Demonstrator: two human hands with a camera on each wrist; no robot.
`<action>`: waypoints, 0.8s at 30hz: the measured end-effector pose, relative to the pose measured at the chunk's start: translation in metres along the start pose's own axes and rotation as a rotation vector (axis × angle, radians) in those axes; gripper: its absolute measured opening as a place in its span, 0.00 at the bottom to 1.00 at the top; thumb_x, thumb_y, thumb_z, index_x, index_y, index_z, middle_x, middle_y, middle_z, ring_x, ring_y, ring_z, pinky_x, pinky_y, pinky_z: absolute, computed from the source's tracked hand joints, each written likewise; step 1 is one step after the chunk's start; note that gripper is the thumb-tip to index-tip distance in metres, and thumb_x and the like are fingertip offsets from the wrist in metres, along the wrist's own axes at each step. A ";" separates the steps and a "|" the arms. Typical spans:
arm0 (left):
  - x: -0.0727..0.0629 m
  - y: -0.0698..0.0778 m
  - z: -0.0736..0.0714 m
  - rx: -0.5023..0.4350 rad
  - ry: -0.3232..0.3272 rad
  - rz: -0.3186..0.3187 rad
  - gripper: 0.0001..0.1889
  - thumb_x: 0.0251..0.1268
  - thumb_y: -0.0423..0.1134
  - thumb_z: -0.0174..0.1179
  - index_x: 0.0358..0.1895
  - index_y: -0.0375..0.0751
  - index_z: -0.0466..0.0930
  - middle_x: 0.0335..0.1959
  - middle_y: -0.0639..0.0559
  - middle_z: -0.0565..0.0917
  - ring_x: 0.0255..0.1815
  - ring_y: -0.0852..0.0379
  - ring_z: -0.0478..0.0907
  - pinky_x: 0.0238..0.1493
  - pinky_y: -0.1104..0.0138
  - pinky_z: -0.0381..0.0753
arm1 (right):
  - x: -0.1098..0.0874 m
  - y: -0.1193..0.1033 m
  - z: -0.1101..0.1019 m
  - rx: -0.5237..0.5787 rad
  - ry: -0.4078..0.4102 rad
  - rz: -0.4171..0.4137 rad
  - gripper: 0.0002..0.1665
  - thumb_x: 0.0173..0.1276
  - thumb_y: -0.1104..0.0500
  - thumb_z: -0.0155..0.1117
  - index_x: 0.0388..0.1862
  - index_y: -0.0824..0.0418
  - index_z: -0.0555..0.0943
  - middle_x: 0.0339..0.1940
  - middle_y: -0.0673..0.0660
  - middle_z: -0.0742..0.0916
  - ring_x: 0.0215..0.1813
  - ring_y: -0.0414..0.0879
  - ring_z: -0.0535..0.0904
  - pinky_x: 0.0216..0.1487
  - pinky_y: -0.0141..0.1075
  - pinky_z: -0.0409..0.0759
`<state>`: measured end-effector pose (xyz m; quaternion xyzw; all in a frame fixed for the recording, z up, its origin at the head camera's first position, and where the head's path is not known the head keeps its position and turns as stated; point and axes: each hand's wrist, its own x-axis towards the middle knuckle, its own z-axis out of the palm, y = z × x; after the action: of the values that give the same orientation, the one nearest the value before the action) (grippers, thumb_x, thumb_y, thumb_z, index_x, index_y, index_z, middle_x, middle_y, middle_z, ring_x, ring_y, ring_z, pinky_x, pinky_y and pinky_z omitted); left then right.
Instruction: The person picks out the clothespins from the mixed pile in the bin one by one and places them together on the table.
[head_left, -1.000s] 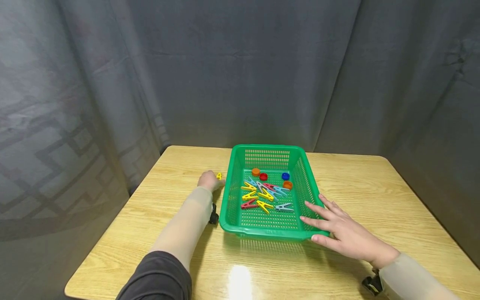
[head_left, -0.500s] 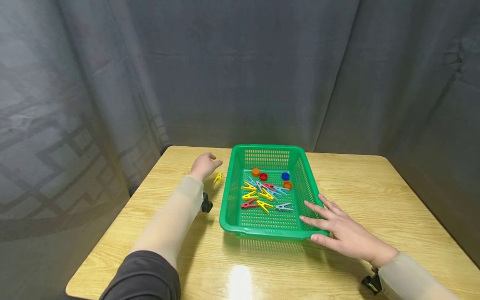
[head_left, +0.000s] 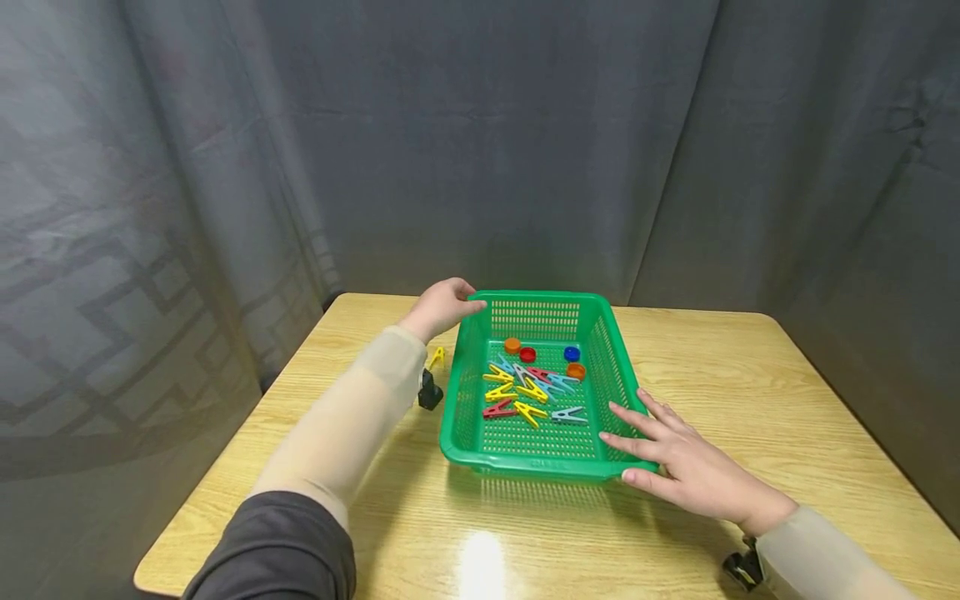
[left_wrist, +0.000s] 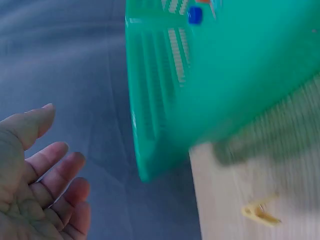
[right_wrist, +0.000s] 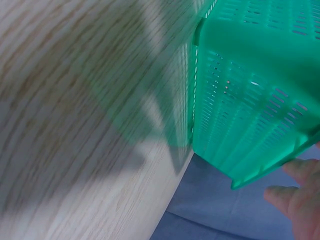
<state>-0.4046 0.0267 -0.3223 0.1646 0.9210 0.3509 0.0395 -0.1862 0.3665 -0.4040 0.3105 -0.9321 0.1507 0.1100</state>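
Note:
A green plastic basket (head_left: pixel 551 464) stands on the table. My left hand (head_left: pixel 441 308) is at its far left corner. In the left wrist view that hand (left_wrist: pixel 40 185) is relaxed, thumb spread from the bent fingers, and holds nothing; whether it touches the rim cannot be told. My right hand (head_left: pixel 690 475) rests on the basket's near right corner with straight, spread fingers. Yellow clothespins (head_left: pixel 530 413), red, blue and grey ones lie inside, along with bottle caps in orange (head_left: pixel 512 345), red (head_left: pixel 527 355) and blue (head_left: pixel 572 353). One yellow clothespin (left_wrist: pixel 261 212) lies on the wood, left of the basket.
The wooden table (head_left: pixel 750 392) reaches out on both sides of the basket. Dark grey curtains (head_left: pixel 480 150) hang behind it and at the sides. Black wrist cameras (head_left: pixel 744 568) are strapped under both forearms.
My left hand has left the yellow clothespin on the table, lifted away, and moved forward and right to the basket's far left corner. My right hand stays in place.

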 end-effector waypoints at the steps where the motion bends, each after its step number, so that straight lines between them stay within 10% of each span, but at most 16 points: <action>1: 0.000 0.006 0.002 0.001 -0.013 0.011 0.26 0.66 0.53 0.60 0.60 0.40 0.73 0.56 0.46 0.77 0.56 0.49 0.74 0.54 0.54 0.74 | 0.000 0.000 0.000 0.001 0.000 0.000 0.27 0.66 0.45 0.64 0.64 0.43 0.76 0.74 0.53 0.67 0.75 0.64 0.49 0.69 0.28 0.31; 14: 0.000 0.071 0.049 0.153 -0.160 0.167 0.23 0.64 0.52 0.62 0.57 0.44 0.77 0.54 0.53 0.79 0.51 0.56 0.76 0.52 0.62 0.75 | 0.004 0.001 0.001 -0.031 0.025 -0.064 0.27 0.66 0.48 0.65 0.64 0.46 0.77 0.73 0.54 0.67 0.76 0.62 0.48 0.69 0.26 0.29; 24: -0.007 0.091 0.101 0.330 -0.290 0.255 0.21 0.60 0.52 0.66 0.53 0.47 0.81 0.49 0.57 0.82 0.41 0.60 0.79 0.44 0.67 0.78 | 0.004 0.001 0.003 -0.013 0.038 -0.064 0.27 0.65 0.47 0.66 0.64 0.44 0.77 0.73 0.55 0.69 0.74 0.66 0.51 0.69 0.25 0.30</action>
<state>-0.3537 0.1521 -0.3385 0.3321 0.9224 0.1705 0.0994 -0.1903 0.3646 -0.4056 0.3363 -0.9204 0.1469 0.1346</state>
